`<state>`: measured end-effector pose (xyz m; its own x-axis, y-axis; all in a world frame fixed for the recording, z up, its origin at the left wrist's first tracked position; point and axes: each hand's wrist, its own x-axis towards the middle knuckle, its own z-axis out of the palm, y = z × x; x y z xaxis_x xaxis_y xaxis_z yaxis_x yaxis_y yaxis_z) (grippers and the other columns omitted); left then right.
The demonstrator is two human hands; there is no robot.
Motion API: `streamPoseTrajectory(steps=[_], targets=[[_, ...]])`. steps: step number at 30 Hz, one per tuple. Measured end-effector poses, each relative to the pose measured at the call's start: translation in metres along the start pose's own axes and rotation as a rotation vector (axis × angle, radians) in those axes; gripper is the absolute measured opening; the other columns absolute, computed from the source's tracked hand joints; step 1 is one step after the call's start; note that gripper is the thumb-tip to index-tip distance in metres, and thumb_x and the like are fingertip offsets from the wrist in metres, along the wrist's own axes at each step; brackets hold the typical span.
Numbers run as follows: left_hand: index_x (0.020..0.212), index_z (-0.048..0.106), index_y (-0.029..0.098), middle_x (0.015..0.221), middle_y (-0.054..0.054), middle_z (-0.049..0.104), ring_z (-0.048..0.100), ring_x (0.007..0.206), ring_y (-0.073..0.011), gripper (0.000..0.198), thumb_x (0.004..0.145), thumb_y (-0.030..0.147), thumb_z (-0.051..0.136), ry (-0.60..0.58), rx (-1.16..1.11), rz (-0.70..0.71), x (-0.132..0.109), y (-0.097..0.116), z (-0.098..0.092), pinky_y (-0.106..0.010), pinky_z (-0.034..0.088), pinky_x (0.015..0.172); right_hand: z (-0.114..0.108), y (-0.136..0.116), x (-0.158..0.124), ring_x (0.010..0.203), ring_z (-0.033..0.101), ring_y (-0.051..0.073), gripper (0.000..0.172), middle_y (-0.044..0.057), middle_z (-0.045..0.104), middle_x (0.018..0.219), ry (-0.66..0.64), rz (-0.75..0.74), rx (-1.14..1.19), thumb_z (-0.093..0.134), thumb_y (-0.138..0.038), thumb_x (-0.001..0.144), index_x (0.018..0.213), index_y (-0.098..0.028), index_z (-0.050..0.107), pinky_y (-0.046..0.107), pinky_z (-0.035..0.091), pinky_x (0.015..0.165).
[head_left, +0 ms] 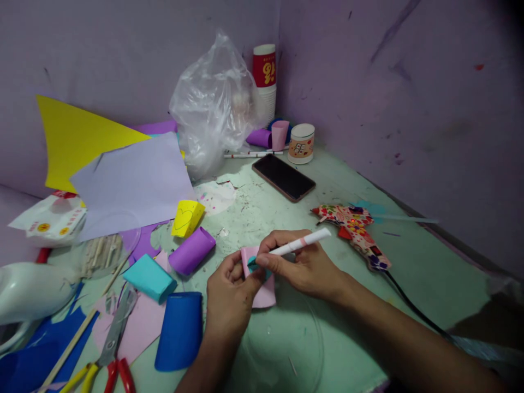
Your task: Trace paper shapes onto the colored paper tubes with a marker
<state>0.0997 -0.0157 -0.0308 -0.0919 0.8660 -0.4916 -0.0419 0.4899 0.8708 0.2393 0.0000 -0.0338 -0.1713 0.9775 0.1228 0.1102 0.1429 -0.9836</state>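
My right hand pinching a pen, left hand closed on pink paper, I'm apparently marking its teal patch; the next stroke likely wants steadiness.

The person's left hand grips a pale pink curved paper piece between thumb and fingers. The right hand's fingers pinch a slim white pen with a pink band, its tip at a small teal paper shape against the pink piece. Just left of the left fingers lies a glossy purple paper tube, with a small yellow paper piece bearing a drawn heart beyond it. Past the right fingers lies a dark-screened rectangular phone; to their right, a floral-patterned glue gun.
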Motion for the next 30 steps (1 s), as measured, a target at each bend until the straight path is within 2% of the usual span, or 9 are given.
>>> streamPoseTrajectory(steps=[7,19,30], targets=[[0.097,0.068,0.011,0.085,-0.010,0.077,0.071,0.074,-0.0206,0.042,0.059,0.024,0.079,-0.008,0.012,0.006,0.0002,-0.0005,0.0003,-0.023,0.052,0.061,-0.0001,-0.0009,0.0025,0.054,0.051,0.011,0.017,0.000,0.059,0.059,0.017,0.027,0.013,0.064,-0.031,0.077,0.070,-0.016,0.064,0.024,0.039,0.051],[0.097,0.067,0.010,0.078,-0.009,0.077,0.069,0.065,-0.0181,0.043,0.056,0.020,0.078,0.024,-0.003,-0.021,-0.0021,0.0022,0.0028,-0.021,0.051,0.055,-0.0025,0.0029,0.0035,0.056,0.051,0.011,0.015,-0.001,0.060,0.061,0.061,0.034,0.000,0.063,-0.030,0.077,0.070,-0.016,0.063,0.023,0.039,0.053],[0.095,0.068,0.010,0.077,-0.010,0.077,0.070,0.068,-0.0210,0.045,0.053,0.021,0.079,0.062,0.007,-0.008,-0.0012,0.0011,0.0036,-0.023,0.052,0.054,-0.0033,0.0060,0.0022,0.058,0.050,0.010,0.014,-0.001,0.059,0.062,0.060,0.067,0.029,0.064,-0.029,0.076,0.071,-0.016,0.064,0.023,0.038,0.054]])
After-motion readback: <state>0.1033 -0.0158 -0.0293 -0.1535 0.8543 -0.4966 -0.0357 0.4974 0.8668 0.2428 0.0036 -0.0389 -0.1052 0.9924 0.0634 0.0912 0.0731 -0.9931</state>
